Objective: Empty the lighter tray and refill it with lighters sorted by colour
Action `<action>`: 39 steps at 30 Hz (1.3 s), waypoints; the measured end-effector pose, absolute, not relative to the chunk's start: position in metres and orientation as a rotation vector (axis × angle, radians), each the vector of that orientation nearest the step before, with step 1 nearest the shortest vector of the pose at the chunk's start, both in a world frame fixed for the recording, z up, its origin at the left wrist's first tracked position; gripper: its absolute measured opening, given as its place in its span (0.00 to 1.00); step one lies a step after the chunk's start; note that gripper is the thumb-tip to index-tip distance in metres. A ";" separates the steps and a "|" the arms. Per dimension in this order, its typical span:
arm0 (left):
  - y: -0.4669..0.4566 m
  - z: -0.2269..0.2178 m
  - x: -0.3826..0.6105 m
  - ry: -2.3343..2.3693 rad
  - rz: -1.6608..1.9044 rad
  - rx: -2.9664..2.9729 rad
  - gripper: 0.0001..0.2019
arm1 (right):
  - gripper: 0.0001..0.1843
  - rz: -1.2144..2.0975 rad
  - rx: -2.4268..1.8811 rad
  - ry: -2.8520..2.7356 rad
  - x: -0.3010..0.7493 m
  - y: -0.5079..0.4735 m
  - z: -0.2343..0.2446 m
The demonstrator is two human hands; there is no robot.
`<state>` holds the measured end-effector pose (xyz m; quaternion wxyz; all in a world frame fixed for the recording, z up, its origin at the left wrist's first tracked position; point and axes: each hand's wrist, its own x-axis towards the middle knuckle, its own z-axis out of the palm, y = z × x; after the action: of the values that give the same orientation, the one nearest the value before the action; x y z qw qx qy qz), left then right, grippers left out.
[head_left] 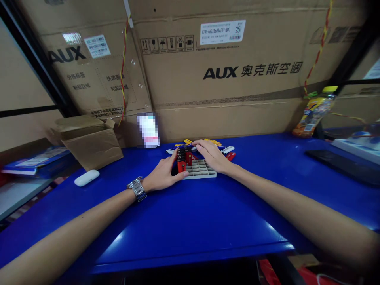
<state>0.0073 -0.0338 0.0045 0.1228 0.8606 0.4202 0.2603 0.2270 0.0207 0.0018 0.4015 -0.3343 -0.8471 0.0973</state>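
A grey grid tray point(200, 170) lies on the blue table point(184, 221). Several red and black batteries point(183, 158) stand upright in its left cells. My left hand point(163, 174), with a metal watch on the wrist, curls round the tray's left side, thumb along the front edge. My right hand point(211, 154) rests over the tray's far right part, fingers bent and reaching toward the batteries. What its fingertips hold, if anything, is hidden. Loose batteries point(227, 151) in red, yellow and white lie just behind the tray.
An open cardboard box point(89, 142) sits at the back left, a white earbud case point(86, 177) in front of it. Large AUX cartons point(225, 79) wall off the back. A yellow-capped bottle point(314, 111) stands at right, beside a dark flat device point(341, 166).
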 end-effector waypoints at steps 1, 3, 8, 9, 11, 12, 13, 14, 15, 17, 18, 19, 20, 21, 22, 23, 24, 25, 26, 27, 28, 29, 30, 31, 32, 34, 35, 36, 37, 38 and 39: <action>-0.034 0.005 0.007 1.260 0.755 2.493 0.38 | 0.22 0.214 -0.887 -2.203 0.228 0.023 0.001; -0.034 0.005 0.007 1.309 0.761 2.467 0.38 | 0.26 0.149 -0.983 -2.345 0.230 0.025 0.001; -0.036 0.006 0.005 1.273 0.792 2.420 0.36 | 0.29 -0.029 -1.078 -2.532 0.229 0.021 0.005; -0.036 0.006 0.005 1.273 0.791 2.414 0.36 | 0.27 -0.068 -1.080 -2.545 0.229 0.020 0.007; -0.036 0.006 0.005 1.280 0.785 2.417 0.36 | 0.23 -0.119 -1.109 -2.541 0.230 0.020 0.008; -0.036 0.006 0.005 1.283 0.784 2.422 0.36 | 0.21 -0.112 -1.135 -2.524 0.231 0.020 0.008; -0.036 0.006 0.005 1.284 0.786 2.427 0.36 | 0.18 -0.078 -1.162 -2.498 0.231 0.022 0.007; -0.036 0.006 0.005 1.282 0.791 2.430 0.35 | 0.15 -0.022 -1.185 -2.464 0.232 0.024 0.006; -0.037 0.006 0.006 1.279 0.799 2.432 0.35 | 0.13 0.049 -1.197 -2.429 0.233 0.027 0.005; -0.037 0.006 0.006 1.272 0.814 2.436 0.34 | 0.11 0.196 -1.184 -2.388 0.235 0.032 0.002; -0.037 0.006 0.006 1.273 0.816 2.441 0.33 | 0.11 0.258 -1.165 -2.381 0.236 0.034 0.001; -0.037 0.006 0.006 1.277 0.816 2.448 0.33 | 0.11 0.309 -1.142 -2.386 0.236 0.036 0.001; -0.037 0.006 0.006 1.280 0.814 2.455 0.33 | 0.12 0.349 -1.119 -2.404 0.237 0.038 0.001; -0.037 0.006 0.005 1.278 0.814 2.461 0.33 | 0.12 0.372 -1.095 -2.428 0.238 0.039 0.001; -0.037 0.006 0.005 1.271 0.819 2.466 0.33 | 0.13 0.376 -1.071 -2.449 0.238 0.039 0.001; -0.037 0.005 0.005 1.259 0.826 2.469 0.33 | 0.13 0.358 -1.048 -2.461 0.238 0.039 0.001; -0.037 0.005 0.005 1.245 0.836 2.471 0.33 | 0.12 0.327 -1.026 -2.462 0.238 0.038 0.001; -0.036 0.005 0.005 1.234 0.842 2.471 0.33 | 0.12 0.298 -1.009 -2.441 0.237 0.037 0.001; -0.036 0.005 0.005 1.229 0.847 2.470 0.33 | 0.12 0.283 -1.000 -2.395 0.237 0.035 0.001; -0.036 0.005 0.005 1.231 0.849 2.467 0.33 | 0.11 0.289 -0.997 -2.329 0.236 0.033 0.001; -0.036 0.005 0.005 1.235 0.848 2.463 0.33 | 0.11 0.312 -0.998 -2.250 0.235 0.031 0.002; -0.036 0.005 0.005 1.241 0.846 2.459 0.33 | 0.10 0.345 -0.995 -2.168 0.235 0.029 0.003; -0.036 0.005 0.005 1.247 0.844 2.455 0.33 | 0.11 0.378 -0.986 -2.088 0.234 0.027 0.004; -0.036 0.005 0.005 1.252 0.840 2.453 0.33 | 0.11 0.400 -0.977 -2.013 0.233 0.026 0.005; -0.037 0.005 0.005 1.256 0.836 2.452 0.33 | 0.11 0.410 -0.971 -1.951 0.233 0.025 0.006; -0.037 0.006 0.005 1.264 0.830 2.452 0.33 | 0.12 0.415 -0.970 -1.868 0.232 0.024 0.008; -0.037 0.006 0.006 1.269 0.827 2.450 0.33 | 0.12 0.426 -0.968 -1.845 0.231 0.024 0.009; -0.038 0.006 0.006 1.274 0.824 2.448 0.33 | 0.12 0.455 -0.959 -1.834 0.231 0.023 0.009; -0.038 0.007 0.006 1.276 0.823 2.444 0.34 | 0.12 0.509 -0.939 -1.829 0.230 0.023 0.009; -0.038 0.007 0.006 1.274 0.823 2.441 0.34 | 0.13 0.585 -0.911 -1.823 0.229 0.023 0.009; -0.038 0.007 0.006 1.266 0.824 2.441 0.34 | 0.12 0.670 -0.883 -1.811 0.228 0.022 0.009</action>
<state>0.0061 -0.0378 0.0071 0.1351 0.8425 0.4371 0.2845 0.2283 0.0225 0.0091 0.4875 -0.3631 -0.7446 0.2756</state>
